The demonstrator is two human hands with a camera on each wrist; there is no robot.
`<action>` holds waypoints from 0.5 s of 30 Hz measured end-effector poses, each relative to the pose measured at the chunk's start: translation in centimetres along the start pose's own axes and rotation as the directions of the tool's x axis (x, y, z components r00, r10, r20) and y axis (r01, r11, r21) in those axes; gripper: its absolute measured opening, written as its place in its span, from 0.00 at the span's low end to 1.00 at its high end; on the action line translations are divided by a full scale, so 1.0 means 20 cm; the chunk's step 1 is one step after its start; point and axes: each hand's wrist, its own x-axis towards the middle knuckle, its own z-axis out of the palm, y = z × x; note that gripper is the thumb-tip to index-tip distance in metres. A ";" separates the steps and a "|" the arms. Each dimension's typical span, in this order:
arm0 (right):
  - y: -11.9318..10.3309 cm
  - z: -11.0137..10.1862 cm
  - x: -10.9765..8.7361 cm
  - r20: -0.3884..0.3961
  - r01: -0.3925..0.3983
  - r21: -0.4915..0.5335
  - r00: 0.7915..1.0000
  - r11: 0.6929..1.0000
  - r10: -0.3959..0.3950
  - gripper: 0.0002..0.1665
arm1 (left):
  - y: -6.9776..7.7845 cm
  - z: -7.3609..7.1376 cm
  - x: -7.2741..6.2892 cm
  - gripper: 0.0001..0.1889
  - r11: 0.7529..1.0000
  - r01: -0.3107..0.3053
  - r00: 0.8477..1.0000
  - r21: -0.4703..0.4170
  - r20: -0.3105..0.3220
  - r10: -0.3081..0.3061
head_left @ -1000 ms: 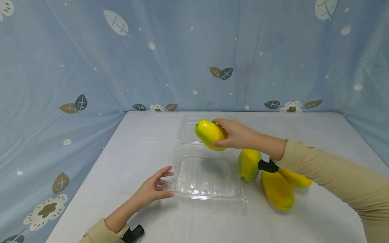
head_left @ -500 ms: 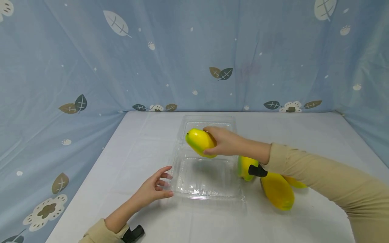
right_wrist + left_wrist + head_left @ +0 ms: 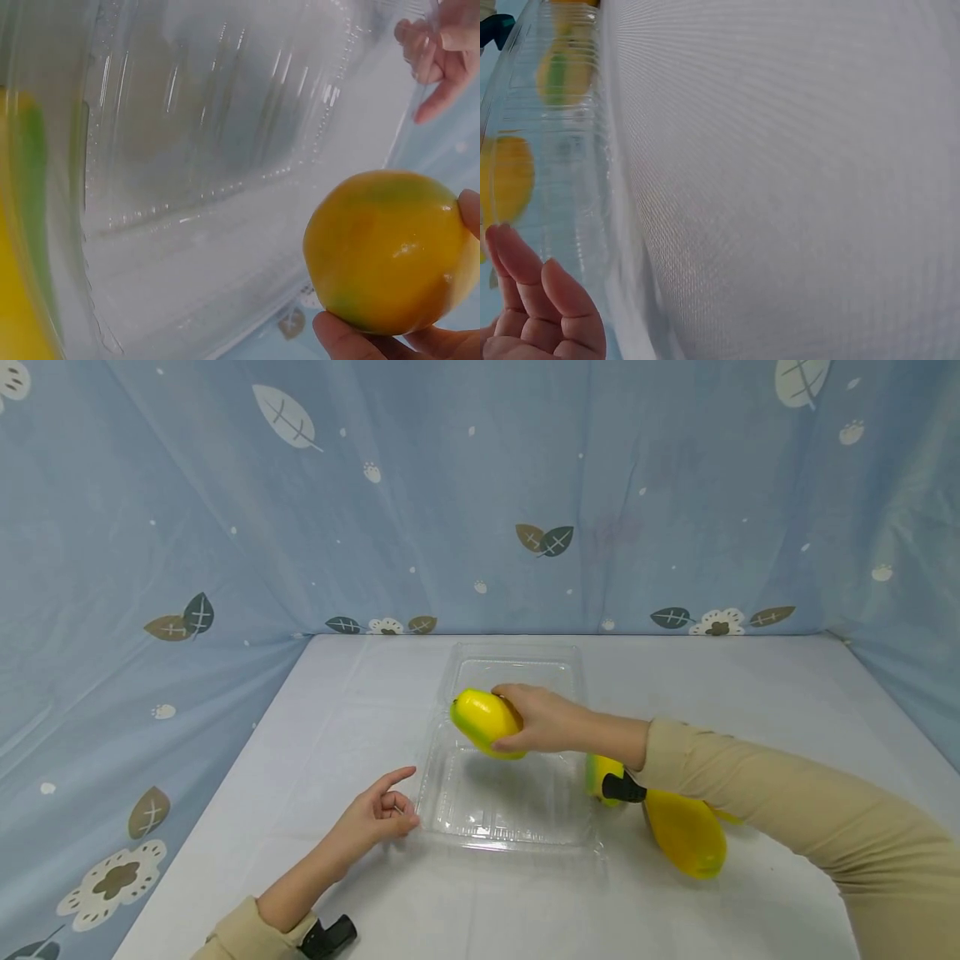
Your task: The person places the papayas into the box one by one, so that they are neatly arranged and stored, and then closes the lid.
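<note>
My right hand (image 3: 551, 720) grips a yellow-green papaya (image 3: 483, 723) around its right end, thumb on the near side. It hangs above the clear plastic clamshell box (image 3: 517, 793), whose lid (image 3: 525, 674) lies unfolded at the back. In the right wrist view the papaya (image 3: 390, 251) shows end-on, with the box's ribbed floor (image 3: 217, 97) beyond it. By the box's left edge is my left hand (image 3: 375, 817), index finger extended and the other fingers loosely bent. The left wrist view shows its fingers (image 3: 532, 281) close to the box wall (image 3: 574, 172); contact is hard to tell.
Right of the box, a second papaya (image 3: 602, 777) is partly hidden by the right wrist's black camera (image 3: 624, 788). Another papaya (image 3: 686, 835) lies farther right, with one more (image 3: 729, 817) mostly behind the sleeve. A blue patterned curtain (image 3: 480, 510) borders the white table (image 3: 352, 693).
My right hand has carried the papaya left and slightly nearer, over the box. The left hand has bent its middle fingers while its index finger stays extended.
</note>
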 end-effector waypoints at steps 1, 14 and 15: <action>0.00 0.01 0.00 0.000 0.000 -0.001 1.000 1.000 0.000 0.41 | 0.00 0.00 0.00 0.39 1.000 0.001 1.000 -0.008 0.005 -0.001; 0.00 0.09 0.05 0.071 -0.086 -0.012 0.994 0.996 0.086 0.41 | 0.01 0.00 0.00 0.39 0.999 0.026 0.999 -0.038 0.026 -0.025; -0.01 0.09 0.05 0.073 -0.095 -0.020 0.993 0.995 0.096 0.41 | 0.01 0.00 0.00 0.39 0.999 0.024 0.999 -0.033 0.027 -0.023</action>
